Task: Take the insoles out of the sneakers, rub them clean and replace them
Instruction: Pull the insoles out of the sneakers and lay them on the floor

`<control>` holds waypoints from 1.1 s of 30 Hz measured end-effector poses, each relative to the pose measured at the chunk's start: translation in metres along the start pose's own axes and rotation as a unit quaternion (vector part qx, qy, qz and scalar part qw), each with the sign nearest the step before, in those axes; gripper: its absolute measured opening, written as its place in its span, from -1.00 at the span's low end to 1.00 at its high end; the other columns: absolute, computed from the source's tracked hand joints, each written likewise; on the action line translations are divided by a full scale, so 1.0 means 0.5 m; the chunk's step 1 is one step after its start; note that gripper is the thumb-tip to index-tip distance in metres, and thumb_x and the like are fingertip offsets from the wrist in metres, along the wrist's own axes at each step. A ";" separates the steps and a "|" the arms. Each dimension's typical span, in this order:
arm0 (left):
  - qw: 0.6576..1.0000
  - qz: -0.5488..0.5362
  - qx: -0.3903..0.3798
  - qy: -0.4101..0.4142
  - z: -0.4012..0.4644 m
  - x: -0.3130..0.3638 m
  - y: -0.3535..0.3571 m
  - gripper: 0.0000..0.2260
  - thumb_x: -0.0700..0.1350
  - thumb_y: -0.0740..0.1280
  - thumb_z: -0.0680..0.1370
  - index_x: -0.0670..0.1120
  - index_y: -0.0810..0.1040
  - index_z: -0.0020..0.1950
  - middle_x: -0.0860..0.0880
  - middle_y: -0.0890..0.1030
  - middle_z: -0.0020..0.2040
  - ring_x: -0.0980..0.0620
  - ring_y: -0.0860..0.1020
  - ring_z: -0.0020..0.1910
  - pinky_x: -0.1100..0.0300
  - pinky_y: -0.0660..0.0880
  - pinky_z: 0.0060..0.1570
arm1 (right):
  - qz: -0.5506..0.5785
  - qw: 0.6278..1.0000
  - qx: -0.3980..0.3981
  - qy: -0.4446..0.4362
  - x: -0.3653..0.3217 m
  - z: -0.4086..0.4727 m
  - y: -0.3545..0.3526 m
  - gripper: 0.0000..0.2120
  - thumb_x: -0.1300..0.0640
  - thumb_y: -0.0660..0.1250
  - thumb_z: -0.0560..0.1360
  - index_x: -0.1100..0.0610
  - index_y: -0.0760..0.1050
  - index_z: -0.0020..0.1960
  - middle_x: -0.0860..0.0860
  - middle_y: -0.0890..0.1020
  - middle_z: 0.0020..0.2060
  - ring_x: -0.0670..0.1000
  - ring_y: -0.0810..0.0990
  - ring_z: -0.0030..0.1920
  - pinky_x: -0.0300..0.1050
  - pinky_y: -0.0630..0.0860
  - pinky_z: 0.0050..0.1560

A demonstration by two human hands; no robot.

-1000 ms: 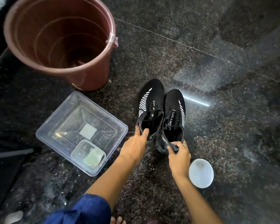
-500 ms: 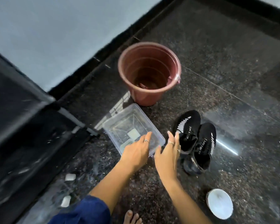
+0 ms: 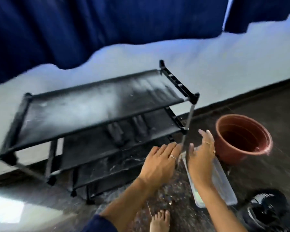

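Observation:
The black sneakers (image 3: 264,208) with white stripes lie blurred at the bottom right on the dark stone floor. No insole shows in this blurred view. My left hand (image 3: 159,163) is stretched forward with straight fingers and holds nothing. My right hand (image 3: 201,154) is raised beside it, fingers extended, also empty. Both hands hover in front of the corner post of a black shoe rack (image 3: 94,104), well left of the sneakers.
A clear plastic tub (image 3: 224,185) lies on the floor under my right forearm. A brown bucket (image 3: 243,136) stands to its right. The rack has several fabric shelves against a white wall. Blue curtains hang above. My bare foot (image 3: 159,220) shows at the bottom.
My hands let go of the sneakers and lifted away. The view swung left and up, so the rack and wall now fill the frame and the sneakers sit at the bottom right.

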State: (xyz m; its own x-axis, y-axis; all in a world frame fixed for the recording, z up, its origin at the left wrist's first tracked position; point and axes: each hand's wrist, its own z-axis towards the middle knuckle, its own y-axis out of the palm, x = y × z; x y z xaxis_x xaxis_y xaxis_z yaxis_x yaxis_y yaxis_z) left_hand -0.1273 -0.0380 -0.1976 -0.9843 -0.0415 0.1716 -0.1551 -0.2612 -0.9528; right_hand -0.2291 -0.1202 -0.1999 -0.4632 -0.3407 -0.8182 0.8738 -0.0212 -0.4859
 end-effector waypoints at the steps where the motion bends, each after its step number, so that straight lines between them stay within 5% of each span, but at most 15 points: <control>1: 0.999 0.012 0.038 0.004 -0.016 -0.013 -0.045 -0.57 -0.10 0.14 0.45 -0.05 0.47 0.31 0.00 0.60 0.19 0.00 0.58 0.04 0.13 0.47 -0.03 | 0.014 0.999 0.004 -0.034 -0.049 0.001 0.002 -0.57 0.36 0.24 0.50 0.22 0.31 0.34 0.20 0.29 0.40 0.17 0.25 0.42 0.14 0.22 0.41; 4: 0.993 0.069 0.093 -0.018 -0.061 -0.062 -0.135 -0.58 -0.14 0.28 0.42 -0.05 0.47 0.28 0.00 0.59 0.16 -0.02 0.56 0.02 0.08 0.42 -0.06 | 0.044 0.993 0.004 -0.111 -0.174 -0.004 0.018 -0.60 0.36 0.27 0.47 0.21 0.34 0.29 0.17 0.38 0.31 0.12 0.36 0.34 0.03 0.32 0.37; 8: 0.987 0.108 0.027 -0.119 -0.134 -0.122 -0.166 -0.58 -0.15 0.45 0.36 -0.09 0.55 0.22 -0.01 0.59 0.08 -0.05 0.58 -0.05 0.08 0.49 -0.15 | -0.004 0.984 -0.035 -0.176 -0.235 -0.054 0.059 -0.69 0.31 0.29 0.45 0.22 0.40 0.18 0.12 0.48 0.15 0.11 0.47 0.18 0.03 0.45 0.18; 12: 0.973 0.085 -0.057 -0.207 -0.164 -0.168 -0.128 -0.56 -0.11 0.22 0.59 -0.06 0.28 0.48 0.01 0.39 0.36 -0.02 0.40 0.31 0.06 0.35 0.21 | -0.156 0.952 -0.126 -0.233 -0.179 -0.097 0.106 -0.68 0.30 0.32 0.42 0.21 0.43 0.17 0.11 0.50 0.13 0.13 0.53 0.12 0.07 0.52 0.06; 21: 0.966 0.098 -0.118 -0.207 -0.078 -0.269 -0.015 -0.54 0.00 0.28 0.61 -0.07 0.30 0.48 -0.03 0.38 0.40 -0.03 0.34 0.39 0.10 0.32 0.32 | -0.310 0.856 -0.309 -0.277 -0.080 -0.017 0.248 -0.61 0.23 0.27 0.50 0.15 0.39 0.32 0.08 0.47 0.27 0.11 0.40 0.31 -0.02 0.29 0.31; 26: 0.968 0.059 -0.103 -0.220 -0.079 -0.313 0.027 -0.62 0.08 0.23 0.62 -0.03 0.43 0.40 0.03 0.46 0.34 0.01 0.42 0.34 0.10 0.40 0.23 | -0.258 0.887 -0.326 -0.198 -0.046 0.038 0.307 -0.57 -0.03 0.24 0.56 0.15 0.39 0.35 0.10 0.43 0.35 0.13 0.32 0.39 0.00 0.27 0.39; 29: 0.972 0.058 -0.061 -0.219 -0.082 -0.324 0.046 -0.65 0.08 0.17 0.64 0.00 0.47 0.38 0.04 0.51 0.29 0.02 0.43 0.30 0.10 0.41 0.19 | -0.224 0.909 -0.319 -0.149 -0.035 0.059 0.317 -0.55 -0.05 0.25 0.55 0.19 0.40 0.33 0.12 0.44 0.28 0.17 0.35 0.32 0.01 0.37 0.29; 33: 0.978 0.064 -0.031 -0.194 -0.085 -0.337 0.056 -0.67 0.08 0.17 0.65 0.00 0.51 0.34 0.03 0.55 0.23 0.00 0.47 0.26 0.10 0.43 0.13 | -0.248 0.893 -0.338 -0.165 -0.033 0.067 0.337 -0.60 -0.01 0.27 0.55 0.17 0.42 0.31 0.14 0.48 0.23 0.18 0.37 0.29 0.05 0.44 0.20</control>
State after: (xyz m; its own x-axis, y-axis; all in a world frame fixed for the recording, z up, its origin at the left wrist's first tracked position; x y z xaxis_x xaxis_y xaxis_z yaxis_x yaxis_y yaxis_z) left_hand 0.0305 0.0026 -0.2640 -0.8916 -0.4362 0.1215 -0.0503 -0.1713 -0.9839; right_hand -0.0692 -0.1497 -0.2582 -0.6020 -0.7076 -0.3700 0.2332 0.2874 -0.9290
